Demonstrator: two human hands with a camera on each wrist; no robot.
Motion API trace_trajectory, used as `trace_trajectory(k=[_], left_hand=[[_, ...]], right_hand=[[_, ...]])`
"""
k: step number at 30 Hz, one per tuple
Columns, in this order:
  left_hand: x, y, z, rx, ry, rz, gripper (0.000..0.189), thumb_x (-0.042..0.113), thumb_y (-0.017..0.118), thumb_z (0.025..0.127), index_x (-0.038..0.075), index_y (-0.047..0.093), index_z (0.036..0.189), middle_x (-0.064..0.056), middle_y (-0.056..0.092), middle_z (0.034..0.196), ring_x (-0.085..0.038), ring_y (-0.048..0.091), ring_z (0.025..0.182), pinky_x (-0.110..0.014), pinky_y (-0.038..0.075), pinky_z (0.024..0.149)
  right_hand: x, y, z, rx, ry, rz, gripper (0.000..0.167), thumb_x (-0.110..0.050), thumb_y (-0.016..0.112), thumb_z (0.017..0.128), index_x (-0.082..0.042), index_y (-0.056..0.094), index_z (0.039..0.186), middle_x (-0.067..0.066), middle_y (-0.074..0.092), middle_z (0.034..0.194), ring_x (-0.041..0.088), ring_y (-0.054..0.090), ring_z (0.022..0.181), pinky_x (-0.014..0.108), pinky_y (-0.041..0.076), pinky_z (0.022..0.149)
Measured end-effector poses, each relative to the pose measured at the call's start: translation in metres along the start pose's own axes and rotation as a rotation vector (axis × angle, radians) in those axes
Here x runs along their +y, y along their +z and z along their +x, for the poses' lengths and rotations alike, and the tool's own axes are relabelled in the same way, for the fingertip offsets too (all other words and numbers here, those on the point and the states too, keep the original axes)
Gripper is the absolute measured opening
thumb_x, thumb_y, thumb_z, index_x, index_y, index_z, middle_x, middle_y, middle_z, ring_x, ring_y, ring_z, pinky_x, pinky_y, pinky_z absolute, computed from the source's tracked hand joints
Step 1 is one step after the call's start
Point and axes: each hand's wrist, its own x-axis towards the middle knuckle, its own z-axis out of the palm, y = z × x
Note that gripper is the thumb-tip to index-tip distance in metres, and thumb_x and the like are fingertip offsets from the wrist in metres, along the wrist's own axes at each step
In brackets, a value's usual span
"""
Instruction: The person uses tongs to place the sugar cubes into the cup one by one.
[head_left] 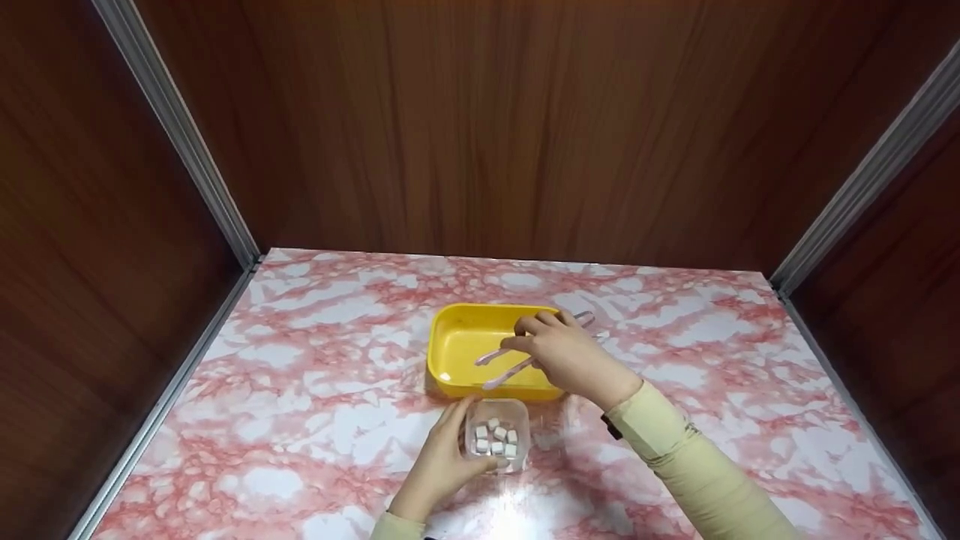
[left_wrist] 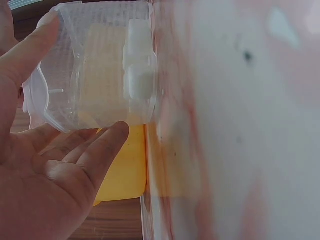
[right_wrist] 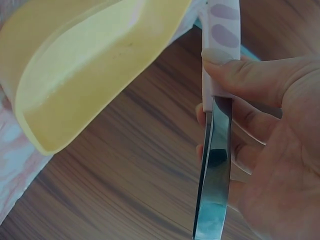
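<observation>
My left hand (head_left: 444, 456) holds a small clear plastic container (head_left: 517, 411), thumb on the near side and fingers along the left and far sides. Several white cubes (head_left: 499, 448) lie in the container. In the left wrist view the container (left_wrist: 100, 60) stands upright on the table, cubes (left_wrist: 141, 82) at its bottom. My right hand (head_left: 568, 356) grips a pair of tongs (head_left: 510, 373) with pinkish arms over a yellow basin (head_left: 436, 352). The tips are spread apart with nothing between them. In the right wrist view, my thumb presses the tongs' spotted sleeve (right_wrist: 223, 32) above the metal band (right_wrist: 215, 170).
The basin stands just beyond the container, and its inside looks bare where the right hand does not cover it. A red-and-white marbled tabletop (head_left: 315, 390) lies beneath everything. Dark wood-grain panels (head_left: 465, 135) rise at the back and both sides, with metal strips at the corners.
</observation>
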Motion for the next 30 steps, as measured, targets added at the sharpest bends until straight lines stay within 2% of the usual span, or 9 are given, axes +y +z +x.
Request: trace_trajectory(k=[8,15,20,23,30], left_hand=[[0.002,0.0,-0.001,0.006,-0.011,0.027,0.098,0.036,0.086,0.069,0.006,0.033,0.147,-0.01,0.041,0.141,-0.031,0.043,0.126,-0.039,0.041,0.102],[-0.001,0.002,-0.002,-0.009,-0.023,-0.013,0.097,0.035,0.085,0.071,0.007,0.032,0.147,-0.011,0.04,0.14,-0.033,0.04,0.128,-0.041,0.039,0.104],[0.0,0.002,-0.002,0.001,-0.011,-0.008,0.096,0.034,0.085,0.07,0.007,0.034,0.146,-0.012,0.041,0.139,-0.032,0.04,0.129,-0.039,0.038,0.104],[0.001,0.001,-0.001,0.01,0.004,0.004,0.097,0.035,0.086,0.069,0.006,0.034,0.146,-0.012,0.042,0.139,-0.031,0.041,0.128,-0.038,0.039,0.104],[0.001,0.0,-0.001,0.009,-0.003,0.005,0.098,0.034,0.086,0.068,0.006,0.034,0.146,-0.009,0.042,0.139,-0.031,0.041,0.129,-0.037,0.038,0.104]], right_hand=[[0.003,0.003,0.012,-0.017,0.017,-0.001,0.048,-0.006,0.08,0.075,-0.023,0.068,0.119,0.004,0.06,0.109,0.026,0.055,0.102,0.047,0.044,0.09],[0.011,0.012,0.02,-0.059,0.062,0.025,0.043,-0.009,0.078,0.079,-0.024,0.069,0.118,0.003,0.06,0.111,0.025,0.053,0.103,0.049,0.043,0.093],[0.015,0.017,0.027,-0.078,0.096,0.046,0.042,-0.012,0.078,0.08,-0.025,0.069,0.119,0.002,0.06,0.111,0.024,0.052,0.104,0.05,0.042,0.097],[0.016,0.02,0.032,-0.078,0.101,0.039,0.04,-0.014,0.076,0.081,-0.026,0.069,0.118,0.001,0.06,0.111,0.023,0.052,0.104,0.049,0.041,0.097],[0.014,0.028,0.046,-0.116,0.094,0.019,0.04,-0.016,0.076,0.082,-0.025,0.069,0.12,0.001,0.06,0.11,0.024,0.051,0.102,0.046,0.04,0.093]])
